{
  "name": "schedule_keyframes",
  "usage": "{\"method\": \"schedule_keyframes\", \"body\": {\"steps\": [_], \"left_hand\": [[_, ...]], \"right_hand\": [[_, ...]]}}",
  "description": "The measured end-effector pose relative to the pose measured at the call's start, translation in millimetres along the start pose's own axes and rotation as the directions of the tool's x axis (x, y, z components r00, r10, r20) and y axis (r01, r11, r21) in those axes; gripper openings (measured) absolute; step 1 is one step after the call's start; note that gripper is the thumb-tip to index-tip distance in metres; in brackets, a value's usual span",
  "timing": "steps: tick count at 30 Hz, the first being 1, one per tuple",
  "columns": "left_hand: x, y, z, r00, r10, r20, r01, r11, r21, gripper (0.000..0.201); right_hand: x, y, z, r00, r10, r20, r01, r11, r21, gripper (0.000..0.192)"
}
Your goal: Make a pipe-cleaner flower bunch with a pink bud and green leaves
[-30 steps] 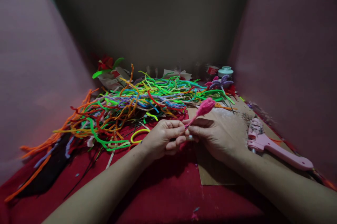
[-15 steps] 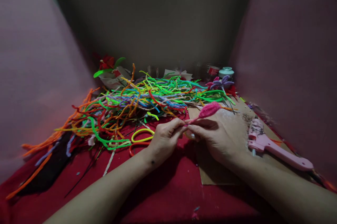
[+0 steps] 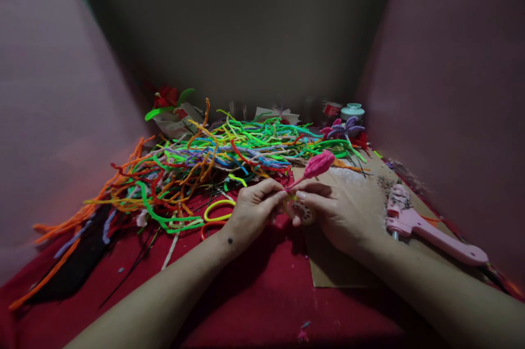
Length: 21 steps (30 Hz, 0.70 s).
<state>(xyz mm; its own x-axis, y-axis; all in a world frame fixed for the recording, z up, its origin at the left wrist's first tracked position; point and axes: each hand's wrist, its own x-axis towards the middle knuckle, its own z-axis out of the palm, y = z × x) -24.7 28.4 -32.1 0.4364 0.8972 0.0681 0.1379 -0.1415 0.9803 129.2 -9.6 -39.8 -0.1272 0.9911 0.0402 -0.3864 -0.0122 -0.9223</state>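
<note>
A pink fuzzy pipe-cleaner bud (image 3: 320, 164) leans up and to the right above my hands. My left hand (image 3: 256, 207) pinches the low end of its thin pink stem between thumb and fingers. Close beside it, my right hand (image 3: 334, 209) has its thumb and index finger bent together near the stem. A small pale yellowish spool (image 3: 304, 212) with a ring of dark holes sits under the right thumb, inside the curled fingers. Part of the spool and the stem's end are hidden by the fingers.
Many coloured pipe cleaners (image 3: 246, 144) lie heaped at the back and left. Yellow-and-red-handled scissors (image 3: 217, 212) rest beside my left wrist. A pink glue gun (image 3: 435, 234) lies on cardboard (image 3: 340, 272) at right. Behind stand a purple flower (image 3: 346, 128) and a pale blue jar (image 3: 353, 111).
The pink bud has tipped more upright and shifted slightly left. My right hand has turned, and the holed spool under its thumb now shows more. My left hand moved slightly left.
</note>
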Motion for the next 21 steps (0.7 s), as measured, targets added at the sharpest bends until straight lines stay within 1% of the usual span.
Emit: {"method": "schedule_keyframes", "body": {"steps": [2,5,6,8,10,12,14,16,19,21], "left_hand": [[-0.5,-1.1,0.5,1.000,0.016,0.023,-0.016,1.000,-0.005,0.014],[-2.6,0.8,2.4,1.000,0.014,0.027,-0.013,0.999,-0.029,0.014],[-3.3,2.2,3.1,1.000,-0.006,0.029,0.007,0.999,-0.046,0.014],[-4.2,4.8,3.7,0.996,-0.080,0.047,0.085,0.991,-0.108,0.014],[-3.8,5.3,3.2,0.981,-0.158,0.110,0.178,0.964,-0.200,0.016],[-2.1,3.3,1.6,0.955,-0.210,0.211,0.269,0.913,-0.307,0.017],[0.3,-0.2,-0.7,0.917,-0.236,0.320,0.357,0.844,-0.400,0.017],[2.5,-3.2,-3.2,0.879,-0.250,0.407,0.435,0.769,-0.469,0.014],[4.2,-4.4,-6.7,0.826,-0.247,0.507,0.524,0.669,-0.527,0.009],[4.3,-3.6,-8.3,0.799,-0.237,0.552,0.560,0.627,-0.542,0.008]], "right_hand": [[1.1,3.7,-3.7,1.000,0.010,0.016,-0.011,1.000,0.014,0.010],[2.4,6.1,-7.1,0.999,0.029,0.030,-0.028,0.999,-0.020,0.015],[2.7,5.7,-7.1,0.999,0.029,0.018,-0.028,0.999,-0.041,0.014],[3.2,3.8,-6.2,0.999,0.013,-0.034,-0.016,0.996,-0.086,0.010],[3.4,1.9,-5.1,0.998,0.002,-0.066,-0.009,0.993,-0.115,0.007],[3.7,1.5,-5.1,0.997,-0.005,-0.074,-0.005,0.990,-0.138,0.006],[3.9,3.2,-6.0,0.998,-0.009,-0.068,-0.002,0.988,-0.156,0.007],[4.1,5.7,-7.1,0.998,-0.017,-0.064,0.006,0.987,-0.161,0.010],[4.6,8.2,-7.9,0.999,-0.004,-0.043,-0.002,0.990,-0.140,0.012],[4.9,7.8,-7.7,1.000,0.004,-0.020,-0.007,0.992,-0.128,0.010]]}}
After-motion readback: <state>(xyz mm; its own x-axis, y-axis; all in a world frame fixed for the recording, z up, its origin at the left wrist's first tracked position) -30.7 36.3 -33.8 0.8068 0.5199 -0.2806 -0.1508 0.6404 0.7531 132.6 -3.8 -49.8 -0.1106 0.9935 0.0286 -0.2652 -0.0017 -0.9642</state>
